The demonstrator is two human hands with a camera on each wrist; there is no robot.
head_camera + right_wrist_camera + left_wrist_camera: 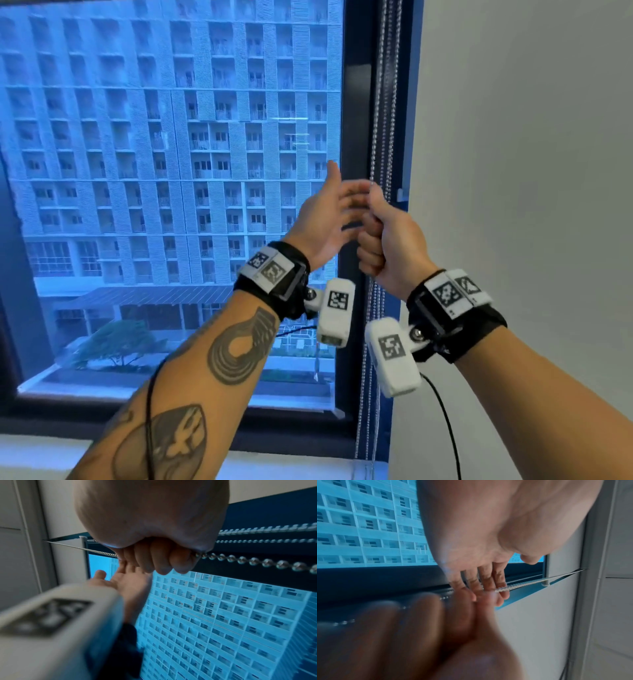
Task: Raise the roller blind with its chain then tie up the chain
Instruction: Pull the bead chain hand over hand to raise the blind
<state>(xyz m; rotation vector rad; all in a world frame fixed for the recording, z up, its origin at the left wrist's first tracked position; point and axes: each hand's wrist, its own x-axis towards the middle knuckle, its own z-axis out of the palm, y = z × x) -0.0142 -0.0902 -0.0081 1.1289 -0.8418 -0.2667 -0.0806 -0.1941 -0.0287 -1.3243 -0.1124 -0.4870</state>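
Two hands met at the chain (376, 137) by the window frame (356, 102): your right hand (383, 236) fisted round it. Left wrist: left hand (479, 547) lay open, fingers (488, 582) straight. Right wrist: beads (257, 561) ran taut; you were likely mid-pull, needing a regrip.

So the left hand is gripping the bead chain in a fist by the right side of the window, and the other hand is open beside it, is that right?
Not quite: the hands are swapped. The right hand grips the bead chain in a fist by the right side of the window, and the left hand is open beside it. The head view shows both; the right wrist view shows the beads leaving the fist.
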